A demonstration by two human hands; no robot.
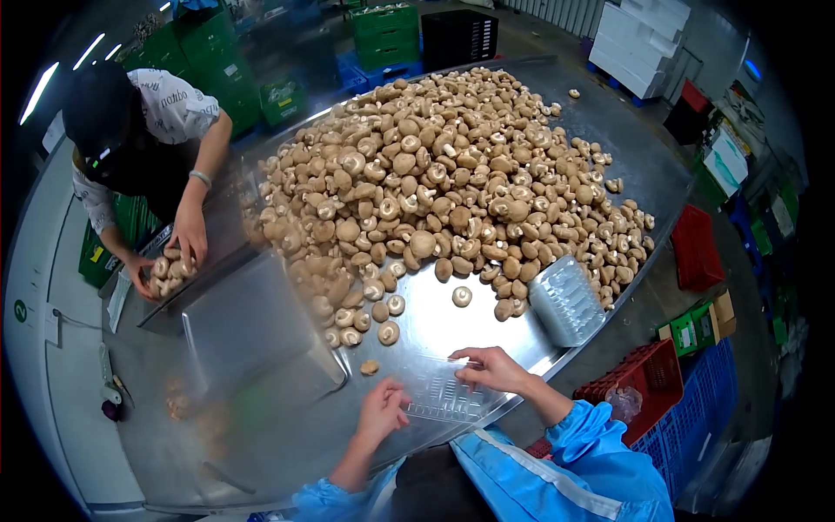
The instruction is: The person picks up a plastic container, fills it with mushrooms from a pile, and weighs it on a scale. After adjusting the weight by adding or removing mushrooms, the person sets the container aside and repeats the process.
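Observation:
A clear plastic tray [442,402] with a ribbed base lies in front of me at the near edge of the metal table. My right hand [494,370] grips its far right edge between thumb and fingers. On the tray's left side is my left hand [381,412], fingers loosely bent and apart, the fingertips close to the rim. Just beyond them a small brown mushroom piece [370,367] rests on the metal. A stack of clear trays [567,301] stands to the right, against the big heap of shiitake mushrooms [426,187].
Across the table at left, a person [143,130] holds several mushrooms [170,274] in both hands. A raised metal panel [257,326] sits between us. Red crates [639,383] and a blue crate [696,409] are on the floor at right; green crates [385,39] stand behind the table.

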